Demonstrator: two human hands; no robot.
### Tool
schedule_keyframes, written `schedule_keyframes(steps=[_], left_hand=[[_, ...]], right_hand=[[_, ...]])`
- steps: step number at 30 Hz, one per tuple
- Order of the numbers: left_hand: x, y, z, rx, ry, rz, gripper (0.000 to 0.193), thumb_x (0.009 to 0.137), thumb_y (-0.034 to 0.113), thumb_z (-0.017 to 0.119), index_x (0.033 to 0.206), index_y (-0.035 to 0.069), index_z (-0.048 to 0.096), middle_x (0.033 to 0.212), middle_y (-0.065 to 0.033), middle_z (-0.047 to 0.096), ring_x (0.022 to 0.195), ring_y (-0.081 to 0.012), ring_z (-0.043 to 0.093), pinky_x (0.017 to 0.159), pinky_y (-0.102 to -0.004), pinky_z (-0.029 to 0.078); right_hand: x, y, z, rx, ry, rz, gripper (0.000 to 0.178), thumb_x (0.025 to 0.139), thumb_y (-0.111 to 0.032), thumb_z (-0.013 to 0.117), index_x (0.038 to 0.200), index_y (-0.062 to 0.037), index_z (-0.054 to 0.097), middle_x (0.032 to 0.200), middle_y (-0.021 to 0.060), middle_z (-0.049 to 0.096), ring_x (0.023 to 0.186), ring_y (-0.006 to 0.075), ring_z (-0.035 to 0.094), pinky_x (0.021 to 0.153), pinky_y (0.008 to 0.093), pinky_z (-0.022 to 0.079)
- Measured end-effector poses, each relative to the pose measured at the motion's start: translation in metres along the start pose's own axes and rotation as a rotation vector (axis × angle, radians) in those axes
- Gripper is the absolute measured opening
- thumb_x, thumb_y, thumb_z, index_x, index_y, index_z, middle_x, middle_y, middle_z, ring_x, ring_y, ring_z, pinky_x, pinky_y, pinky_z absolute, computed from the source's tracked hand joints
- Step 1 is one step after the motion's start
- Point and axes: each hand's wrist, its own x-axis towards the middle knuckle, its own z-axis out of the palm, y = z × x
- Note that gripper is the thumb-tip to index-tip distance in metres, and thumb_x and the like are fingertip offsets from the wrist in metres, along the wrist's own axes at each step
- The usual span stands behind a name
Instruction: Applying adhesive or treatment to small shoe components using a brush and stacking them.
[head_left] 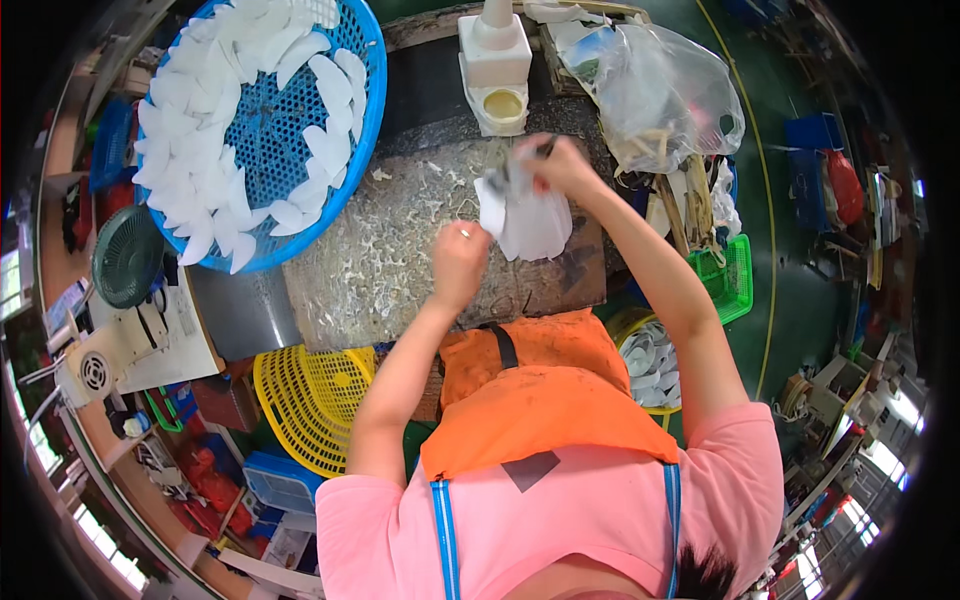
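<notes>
My right hand [562, 170] is closed around a dark-handled brush [545, 149], smeared by motion, over the upper part of a fanned stack of white, thin, curved pieces [535, 232]. My left hand [460, 264] is closed beside the stack's left edge, with a small white bit at its fingertips. What it grips, if anything, cannot be made out. The pieces lie on a worn work board [380, 250] crusted with dried white residue. Just beyond them stands a white container [497, 65] with a round opening holding yellowish stuff [503, 104].
A large blue basket [372, 130] with many white curved pieces stands at the left. A clear plastic bag [665, 95] lies at the far right. Below the board's edge are a yellow basket [300, 405] and a basin of white pieces [652, 368]. A green fan [127, 256] is far left.
</notes>
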Motion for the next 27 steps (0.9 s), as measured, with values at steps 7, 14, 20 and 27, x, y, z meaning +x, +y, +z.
schedule_keyframes(steps=[7,14,20,27], left_hand=[[-0.025,-0.014,0.034,0.014,-0.032,0.156,0.02,0.068,0.006,0.067,0.083,0.004,0.054,0.087,-0.0123,0.056,0.084,-0.0321,0.054,0.075,-0.0412,0.044],[-0.036,-0.016,0.028,0.016,0.003,-0.079,0.056,0.058,0.013,0.079,0.104,0.003,0.049,0.103,-0.0202,0.05,0.096,-0.038,0.05,0.082,-0.0461,0.041],[-0.028,-0.029,-0.003,-0.079,0.032,-0.4,0.048,0.064,0.012,0.073,0.106,0.003,0.05,0.105,-0.0166,0.052,0.101,-0.0359,0.049,0.088,-0.0448,0.038],[-0.021,-0.009,-0.001,0.009,-0.342,-0.195,0.048,0.064,0.014,0.076,0.105,0.005,0.053,0.111,-0.0153,0.051,0.102,-0.0352,0.05,0.091,-0.0421,0.041]], right_hand=[[-0.012,0.01,0.034,-0.426,0.043,-0.546,0.024,0.076,-0.014,0.059,0.098,-0.0083,0.066,0.088,0.0163,0.065,0.08,0.0345,0.063,0.072,0.0411,0.05],[-0.085,0.01,0.018,-0.134,0.004,-0.035,0.024,0.073,-0.012,0.068,0.095,-0.0056,0.068,0.087,0.0152,0.065,0.081,0.0305,0.062,0.072,0.036,0.049],[-0.087,0.008,0.044,-0.297,0.102,-0.576,0.027,0.076,-0.004,0.058,0.103,-0.0071,0.064,0.094,0.0108,0.061,0.087,0.0287,0.06,0.074,0.0383,0.048],[-0.122,0.033,0.047,-0.289,-0.049,-0.505,0.024,0.07,-0.004,0.063,0.094,-0.0066,0.063,0.082,0.0113,0.058,0.079,0.0328,0.059,0.069,0.0398,0.048]])
